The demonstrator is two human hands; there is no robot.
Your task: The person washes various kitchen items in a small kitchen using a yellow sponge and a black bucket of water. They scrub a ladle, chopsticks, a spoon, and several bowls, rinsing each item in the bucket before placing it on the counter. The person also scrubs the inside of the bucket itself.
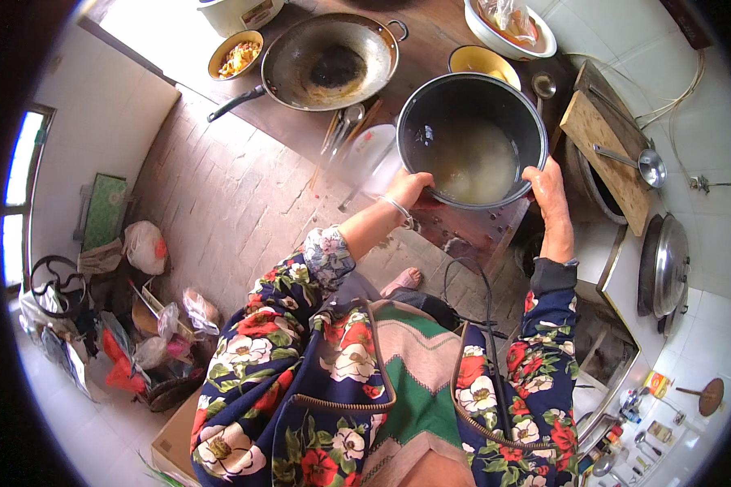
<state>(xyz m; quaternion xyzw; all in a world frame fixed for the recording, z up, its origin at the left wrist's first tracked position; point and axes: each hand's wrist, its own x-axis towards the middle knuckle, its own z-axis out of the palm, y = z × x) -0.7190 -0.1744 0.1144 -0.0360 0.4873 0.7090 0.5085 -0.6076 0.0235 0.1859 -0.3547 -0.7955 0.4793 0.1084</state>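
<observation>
My left hand grips the lower-left rim of a dark inner cooker pot, thumb over the edge. On the lower-right rim, my right hand holds it the same way. Cloudy liquid lies in the pot, with a pale mass under it that may be rice. The pot is over the wooden table; whether its base touches the table is hidden. Just left of it, a white plate is partly covered by a whitish blur. Behind its far rim sits a yellow bowl.
A wok has its handle past the table edge. Beside it stands a bowl of food. Spoons and chopsticks lie below it. On the right are a ladle, a wooden board over a vat, and a metal lid.
</observation>
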